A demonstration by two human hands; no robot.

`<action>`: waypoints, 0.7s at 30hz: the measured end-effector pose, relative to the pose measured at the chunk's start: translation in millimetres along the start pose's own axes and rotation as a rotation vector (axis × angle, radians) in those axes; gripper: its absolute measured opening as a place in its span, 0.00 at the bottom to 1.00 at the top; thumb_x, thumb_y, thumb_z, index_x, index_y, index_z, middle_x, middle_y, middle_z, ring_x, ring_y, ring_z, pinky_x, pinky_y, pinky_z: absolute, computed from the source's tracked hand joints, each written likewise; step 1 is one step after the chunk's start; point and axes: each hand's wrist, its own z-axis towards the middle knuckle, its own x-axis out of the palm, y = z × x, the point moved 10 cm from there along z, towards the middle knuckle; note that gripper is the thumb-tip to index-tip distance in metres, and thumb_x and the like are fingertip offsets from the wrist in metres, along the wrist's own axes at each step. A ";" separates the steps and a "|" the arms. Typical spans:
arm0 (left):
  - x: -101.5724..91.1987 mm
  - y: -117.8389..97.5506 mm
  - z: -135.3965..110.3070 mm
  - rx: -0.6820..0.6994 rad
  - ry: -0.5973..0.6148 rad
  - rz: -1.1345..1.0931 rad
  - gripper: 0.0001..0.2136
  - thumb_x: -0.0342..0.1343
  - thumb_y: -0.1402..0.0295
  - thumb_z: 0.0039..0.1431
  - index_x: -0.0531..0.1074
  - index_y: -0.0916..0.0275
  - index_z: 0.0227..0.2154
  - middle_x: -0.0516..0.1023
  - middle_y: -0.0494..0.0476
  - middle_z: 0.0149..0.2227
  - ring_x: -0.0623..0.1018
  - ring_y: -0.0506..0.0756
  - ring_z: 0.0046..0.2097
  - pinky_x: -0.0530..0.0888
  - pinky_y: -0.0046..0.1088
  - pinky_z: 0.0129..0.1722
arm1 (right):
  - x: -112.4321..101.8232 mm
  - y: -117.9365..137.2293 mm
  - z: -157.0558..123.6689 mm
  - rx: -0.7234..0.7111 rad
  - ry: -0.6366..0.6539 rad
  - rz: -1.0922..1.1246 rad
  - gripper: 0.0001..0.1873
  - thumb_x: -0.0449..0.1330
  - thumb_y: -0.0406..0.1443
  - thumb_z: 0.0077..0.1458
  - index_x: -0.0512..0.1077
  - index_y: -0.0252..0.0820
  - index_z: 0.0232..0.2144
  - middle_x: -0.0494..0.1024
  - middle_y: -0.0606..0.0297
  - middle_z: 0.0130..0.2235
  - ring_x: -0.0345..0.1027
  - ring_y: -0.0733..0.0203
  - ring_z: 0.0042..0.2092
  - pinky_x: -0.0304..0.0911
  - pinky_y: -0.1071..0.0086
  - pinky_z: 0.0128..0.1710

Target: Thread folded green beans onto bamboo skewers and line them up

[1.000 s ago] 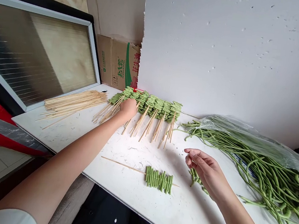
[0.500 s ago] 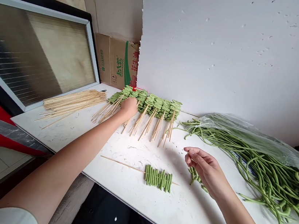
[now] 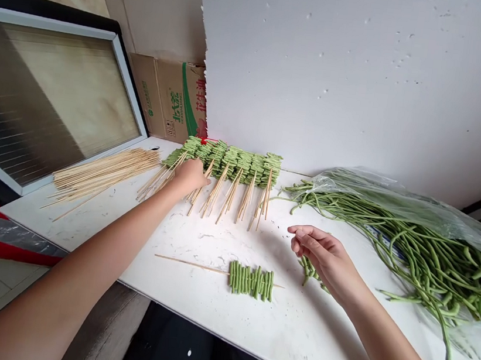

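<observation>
My left hand (image 3: 188,174) reaches to the back of the table, closed among the bare stick ends of the stacked bean skewers (image 3: 237,162). Its fingertips are hidden, so what it grips cannot be made out. Above the table on the right hovers my right hand (image 3: 317,250), thumb against curled fingers, with nothing visible in the pinch. Below it, partly covered, lie a few short cut bean pieces (image 3: 307,268). Near the front edge a single skewer of cut green beans (image 3: 250,280) lies flat, its long bare stick pointing left.
A pile of bare bamboo sticks (image 3: 106,173) lies at the left beside a framed glass panel (image 3: 75,87). Long green beans (image 3: 416,256) spill from a clear plastic bag (image 3: 372,188) on the right. A cardboard box (image 3: 163,96) and a white board (image 3: 326,67) stand behind the white table (image 3: 187,315).
The view has shifted slightly, so most things sit further left. My left hand stays at the stacked skewers, its wrist turned a little and thumb now showing. The right hand keeps its pose.
</observation>
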 end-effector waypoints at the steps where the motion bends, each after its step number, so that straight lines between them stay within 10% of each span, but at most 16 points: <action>1: 1.5 -1.9 -0.6 0.003 0.004 0.019 0.17 0.70 0.55 0.53 0.81 0.62 0.39 0.84 0.68 0.38 0.83 0.68 0.47 0.78 0.36 0.43 | -0.4 0.1 -0.2 -0.005 -0.003 -0.001 0.24 0.70 0.56 0.56 0.83 0.43 0.42 0.78 0.60 0.33 0.66 0.58 0.35 0.63 0.64 0.37; 21: 7.0 -1.9 12.5 0.011 0.059 -0.072 0.09 0.68 0.65 0.53 0.83 0.64 0.35 0.81 0.66 0.27 0.83 0.65 0.38 0.78 0.34 0.41 | -8.1 -2.7 -1.7 -0.014 -0.005 0.019 0.24 0.70 0.56 0.57 0.83 0.44 0.42 0.78 0.60 0.33 0.66 0.58 0.35 0.64 0.64 0.38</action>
